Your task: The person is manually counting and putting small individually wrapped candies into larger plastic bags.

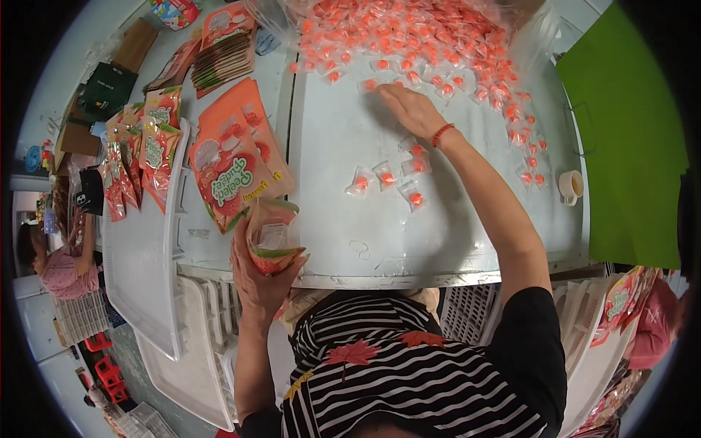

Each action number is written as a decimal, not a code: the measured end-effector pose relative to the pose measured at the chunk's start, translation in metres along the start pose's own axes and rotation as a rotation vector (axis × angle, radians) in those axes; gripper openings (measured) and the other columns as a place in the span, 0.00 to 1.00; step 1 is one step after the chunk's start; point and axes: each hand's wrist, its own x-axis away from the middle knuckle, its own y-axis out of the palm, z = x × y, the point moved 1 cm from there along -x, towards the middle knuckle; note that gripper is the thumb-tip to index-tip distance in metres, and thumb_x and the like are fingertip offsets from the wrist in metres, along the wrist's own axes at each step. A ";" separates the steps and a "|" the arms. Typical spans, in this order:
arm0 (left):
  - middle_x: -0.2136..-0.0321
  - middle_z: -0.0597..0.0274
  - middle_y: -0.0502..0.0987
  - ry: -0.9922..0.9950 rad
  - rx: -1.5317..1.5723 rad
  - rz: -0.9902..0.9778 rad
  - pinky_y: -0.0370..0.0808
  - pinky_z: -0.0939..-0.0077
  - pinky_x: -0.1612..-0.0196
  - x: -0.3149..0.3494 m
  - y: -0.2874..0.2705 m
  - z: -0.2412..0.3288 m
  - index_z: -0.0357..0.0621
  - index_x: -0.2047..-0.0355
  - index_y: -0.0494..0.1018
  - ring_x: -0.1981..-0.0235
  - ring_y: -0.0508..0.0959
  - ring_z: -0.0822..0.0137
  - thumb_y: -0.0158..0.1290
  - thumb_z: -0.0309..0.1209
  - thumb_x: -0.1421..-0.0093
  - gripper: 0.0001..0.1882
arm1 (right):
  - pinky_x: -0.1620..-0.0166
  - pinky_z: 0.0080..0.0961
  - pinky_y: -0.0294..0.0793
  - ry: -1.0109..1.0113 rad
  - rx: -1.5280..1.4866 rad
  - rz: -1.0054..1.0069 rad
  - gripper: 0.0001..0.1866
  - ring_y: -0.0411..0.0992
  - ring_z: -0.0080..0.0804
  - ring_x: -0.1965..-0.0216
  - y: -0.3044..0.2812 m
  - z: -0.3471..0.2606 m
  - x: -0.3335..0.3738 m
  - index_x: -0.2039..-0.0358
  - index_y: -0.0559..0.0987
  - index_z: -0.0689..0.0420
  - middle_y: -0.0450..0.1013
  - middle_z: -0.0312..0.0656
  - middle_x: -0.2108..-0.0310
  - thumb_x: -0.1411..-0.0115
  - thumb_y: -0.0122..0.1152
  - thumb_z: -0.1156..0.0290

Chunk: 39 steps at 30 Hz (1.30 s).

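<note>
My left hand (pixel 257 281) is wrapped around a pink and green candy pouch (pixel 276 252) at the table's front edge. The pouch's mouth gapes upward and a small clear packet (pixel 273 235) shows inside. Farther out, my right hand (pixel 412 113) reaches over the table with its fingers stretched out, the fingertips at a wrapped pink candy (pixel 370 86). Whether they grip it is hard to see. Several wrapped candies (pixel 387 177) lie loose between my right wrist and the front edge. A large heap of the same candies (pixel 409 33) covers the far side.
Flat pouches (pixel 232 157) lie left of my left hand, with a stack of more pouches (pixel 223 62) behind. Filled pouches (pixel 157 150) sit on a white tray (pixel 142 255). A small cup (pixel 571 187) stands at the right edge, near a green panel (pixel 628 146). Other people (pixel 69 270) are nearby.
</note>
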 end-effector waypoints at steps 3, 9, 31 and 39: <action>0.49 0.46 0.67 0.014 -0.004 0.022 0.67 0.58 0.47 0.005 -0.001 -0.007 0.41 0.40 0.54 0.49 0.69 0.47 0.71 0.31 0.64 0.52 | 0.43 0.35 0.65 -0.173 0.232 0.002 0.21 0.67 0.47 0.48 0.008 0.018 -0.002 0.52 0.73 0.61 0.71 0.51 0.51 0.33 0.40 0.59; 0.50 0.45 0.67 -0.048 0.010 0.011 0.69 0.59 0.48 0.015 -0.006 -0.020 0.39 0.40 0.54 0.50 0.70 0.47 0.71 0.32 0.64 0.52 | 0.43 0.35 0.65 0.304 -0.974 -0.062 0.23 0.68 0.39 0.47 0.000 -0.004 0.043 0.48 0.69 0.63 0.68 0.46 0.45 0.31 0.37 0.58; 0.45 0.46 0.65 -0.074 0.116 0.055 0.67 0.63 0.44 0.001 -0.011 -0.037 0.40 0.38 0.52 0.46 0.69 0.50 0.71 0.29 0.65 0.55 | 0.46 0.59 0.56 -0.356 0.441 0.000 0.29 0.56 0.56 0.42 0.102 -0.087 0.094 0.50 0.73 0.49 0.62 0.52 0.45 0.48 0.60 0.45; 0.46 0.45 0.66 -0.107 0.092 0.088 0.68 0.62 0.46 -0.005 -0.020 -0.038 0.40 0.38 0.52 0.48 0.70 0.50 0.71 0.28 0.65 0.55 | 0.47 0.58 0.58 -0.340 0.334 0.201 0.28 0.55 0.54 0.40 0.102 -0.074 0.040 0.52 0.74 0.53 0.63 0.52 0.46 0.48 0.60 0.48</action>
